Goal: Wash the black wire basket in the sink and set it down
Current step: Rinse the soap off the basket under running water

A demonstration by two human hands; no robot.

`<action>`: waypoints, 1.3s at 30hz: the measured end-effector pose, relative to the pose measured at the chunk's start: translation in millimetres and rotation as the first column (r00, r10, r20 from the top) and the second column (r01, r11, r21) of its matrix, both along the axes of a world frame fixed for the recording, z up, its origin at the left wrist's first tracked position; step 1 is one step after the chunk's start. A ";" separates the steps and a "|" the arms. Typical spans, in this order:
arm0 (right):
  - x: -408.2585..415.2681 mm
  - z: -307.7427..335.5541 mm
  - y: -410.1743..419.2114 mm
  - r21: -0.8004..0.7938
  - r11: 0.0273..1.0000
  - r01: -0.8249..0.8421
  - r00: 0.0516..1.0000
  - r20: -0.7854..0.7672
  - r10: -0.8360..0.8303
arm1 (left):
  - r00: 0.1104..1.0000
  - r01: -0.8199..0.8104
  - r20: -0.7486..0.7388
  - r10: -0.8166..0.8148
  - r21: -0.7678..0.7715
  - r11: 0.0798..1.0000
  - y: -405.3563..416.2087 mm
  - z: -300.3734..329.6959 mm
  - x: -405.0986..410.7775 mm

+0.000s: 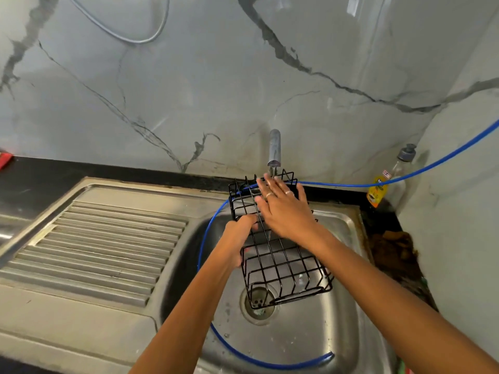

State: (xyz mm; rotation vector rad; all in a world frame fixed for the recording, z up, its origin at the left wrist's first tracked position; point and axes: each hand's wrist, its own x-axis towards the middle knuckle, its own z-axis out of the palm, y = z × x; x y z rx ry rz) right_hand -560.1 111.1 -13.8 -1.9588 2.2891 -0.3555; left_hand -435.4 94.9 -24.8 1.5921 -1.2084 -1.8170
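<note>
Rinsing is the step in hand, judging by where things sit: the steel sink (343,222), set in a dark counter (32,179) with a ribbed drainboard (102,238) to its left, has the black wire basket (280,263) held tilted over its bowl, far end up under the tap (275,148). A thin stream seems to fall from the spout, though it is hard to make out.

The left hand (239,240) is a clenched grip on the basket's left side wires. The right hand (285,211) lies flat and released, fingers spread, palm on the upper wires just below the spout.

To do this well, I would keep the left grip firm, since wet wire is likely slippery, and sweep the flat palm along every bar, turning the basket so each face meets the water.

The basket holds nothing. The sink bowl holds a loop of blue hose (256,360) curling around its floor, and the drain strainer (258,300) sits beneath the basket's low end. A dish soap bottle (388,184) stands in the corner, nearly empty as far as I can tell.
</note>
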 end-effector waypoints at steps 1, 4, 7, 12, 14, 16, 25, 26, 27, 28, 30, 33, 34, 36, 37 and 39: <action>-3.9 0.3 -12.5 0.012 1.000 0.014 1.000 0.006 -0.014 | 1.000 0.011 0.001 -0.011 0.003 1.000 -1.0 -1.2 -1.3; -15.4 5.1 -43.3 0.069 0.993 0.097 0.995 -0.040 -0.095 | 1.000 0.024 0.010 -0.024 0.047 0.999 2.6 -2.8 -8.5; -23.2 11.5 -61.9 0.086 0.963 0.254 0.966 -0.079 -0.247 | 1.000 0.007 0.014 -0.008 0.075 0.997 3.1 -6.7 -16.6; -23.0 4.5 -64.4 0.031 0.977 0.209 0.974 -0.100 -0.205 | 1.000 -0.020 -0.001 0.020 0.097 0.995 -4.6 -10.7 -21.0; -24.2 -1.7 -52.0 0.028 0.989 0.145 0.983 -0.114 -0.141 | 1.000 -0.012 -0.018 0.014 0.087 0.996 -7.6 -12.7 -19.2; -27.4 -9.0 -32.6 0.072 0.990 0.120 0.990 -0.086 -0.113 | 1.000 -0.011 -0.020 0.012 0.049 0.999 -12.7 -18.4 -17.7; -12.7 -37.5 65.0 0.095 0.970 -0.222 0.964 -0.126 0.233 | 0.991 -0.086 -0.097 0.090 0.049 0.995 -10.6 -24.8 -15.9; -13.8 -35.6 64.7 0.089 0.967 -0.240 0.960 -0.127 0.250 | 0.990 -0.091 -0.107 0.097 0.059 0.994 -9.6 -24.8 -14.5; -14.9 -31.9 62.0 0.086 0.965 -0.249 0.958 -0.122 0.258 | 0.988 -0.090 -0.116 0.098 0.076 0.993 -7.9 -24.6 -12.8; -16.1 -26.8 57.2 0.077 0.965 -0.251 0.959 -0.117 0.259 | 0.987 -0.085 -0.128 0.097 0.097 0.992 -7.6 -24.3 -11.0; -18.0 -18.5 43.8 0.054 0.969 -0.240 0.963 -0.114 0.244 | 0.982 -0.075 -0.163 0.095 0.122 0.990 -6.2 -22.9 -6.6; -18.1 -9.5 18.5 0.060 0.982 -0.179 0.973 -0.140 0.185 | 0.975 -0.086 -0.185 0.121 0.185 0.979 -6.6 -22.9 -1.2; -17.2 -7.0 9.6 0.080 0.986 -0.147 0.976 -0.151 0.158 | 0.972 -0.087 -0.196 0.130 0.214 0.973 -7.1 -24.0 -0.2; -12.1 -0.2 -6.3 0.106 0.989 -0.102 0.975 -0.187 0.121 | 0.955 -0.097 -0.245 0.166 0.271 0.958 -7.1 -24.8 1.1; -8.2 3.2 -13.3 0.104 0.990 -0.096 0.972 -0.207 0.115 | 0.943 -0.112 -0.271 0.196 0.296 0.949 -7.6 -25.1 1.5; 0.1 9.5 -23.5 0.100 0.988 -0.115 0.962 -0.238 0.136 | 0.913 -0.156 -0.311 0.265 0.335 0.929 -7.8 -24.8 3.4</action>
